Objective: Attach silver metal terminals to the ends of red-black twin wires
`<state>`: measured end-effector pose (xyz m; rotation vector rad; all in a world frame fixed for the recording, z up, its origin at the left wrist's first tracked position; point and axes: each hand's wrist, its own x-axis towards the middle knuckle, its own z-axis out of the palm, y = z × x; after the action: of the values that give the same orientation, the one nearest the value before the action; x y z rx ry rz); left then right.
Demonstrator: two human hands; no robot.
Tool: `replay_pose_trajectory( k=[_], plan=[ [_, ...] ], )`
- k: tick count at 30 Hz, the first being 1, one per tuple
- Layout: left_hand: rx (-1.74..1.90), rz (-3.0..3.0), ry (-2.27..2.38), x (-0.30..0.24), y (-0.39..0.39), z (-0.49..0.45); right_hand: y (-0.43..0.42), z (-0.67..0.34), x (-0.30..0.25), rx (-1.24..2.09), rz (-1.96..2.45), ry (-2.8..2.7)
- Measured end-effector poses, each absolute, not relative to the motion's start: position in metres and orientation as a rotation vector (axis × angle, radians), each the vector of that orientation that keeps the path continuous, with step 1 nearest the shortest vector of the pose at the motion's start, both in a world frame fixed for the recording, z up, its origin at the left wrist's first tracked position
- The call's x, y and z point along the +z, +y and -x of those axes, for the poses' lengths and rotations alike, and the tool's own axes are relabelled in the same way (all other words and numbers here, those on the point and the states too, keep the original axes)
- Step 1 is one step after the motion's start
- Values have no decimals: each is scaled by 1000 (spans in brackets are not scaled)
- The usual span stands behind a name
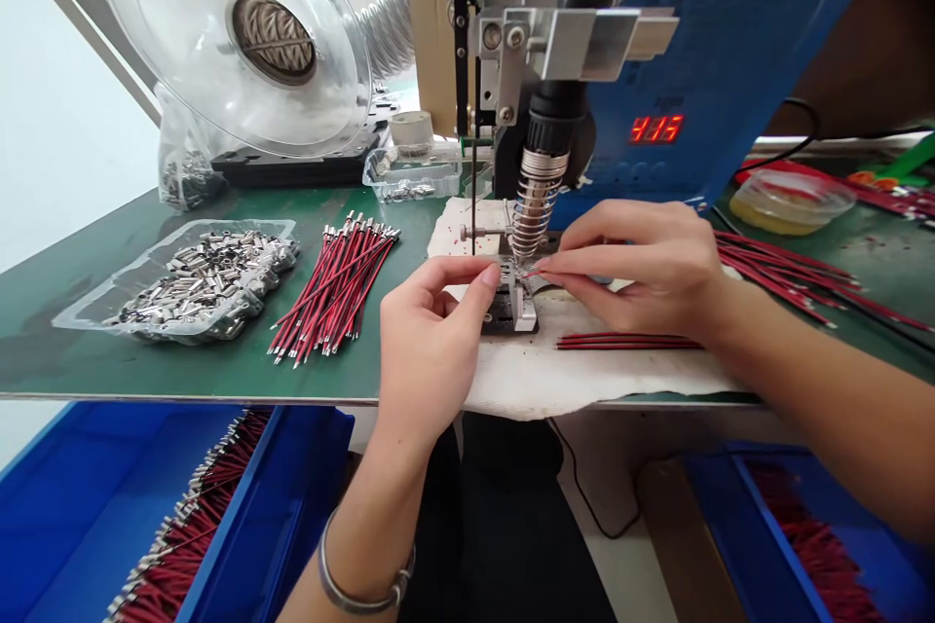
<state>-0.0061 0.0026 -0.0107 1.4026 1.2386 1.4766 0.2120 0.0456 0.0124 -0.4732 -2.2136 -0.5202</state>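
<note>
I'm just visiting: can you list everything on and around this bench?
metal sleeves: many, silver, clear tray, bench left
tipped wires: one bundle, red-black, beside tray
loose wires: many, red, bench right
wire pair: red-black, on white cloth
soldering iron: one, silver-black, above fixture
machine: one, blue, red digits, behind
reel: one, clear, upper left
bins: several, blue, under bench, holding wires
left hand: thumb at fixture, bracelet on wrist
right hand: pinching red wire end under iron

Tray (80, 316) left of wire bundle (332, 287), fixture (511, 307) to its right
</note>
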Motion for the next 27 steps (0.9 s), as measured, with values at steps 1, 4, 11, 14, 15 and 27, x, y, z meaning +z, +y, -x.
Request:
replay_pose_trajectory(
  k=[1,4,11,14,15,27],
  plan=[
    [1475,-1402,1241,-11,3,6,45,-212,13,-527,473,-2212],
    [1477,-1393,1230,-11,3,5,44,-212,13,-517,497,-2231],
    [1498,-1414,1255,-12,3,5,42,-213,12,-545,510,-2274],
    [1495,-1437,1251,-12,3,4,42,-214,12,-538,487,-2265],
    [1494,-1440,1250,-12,3,4,42,-214,12,-539,481,-2265],
    [1452,-1459,1223,-10,3,4,43,-205,10,-84,641,-2287]
  ],
)
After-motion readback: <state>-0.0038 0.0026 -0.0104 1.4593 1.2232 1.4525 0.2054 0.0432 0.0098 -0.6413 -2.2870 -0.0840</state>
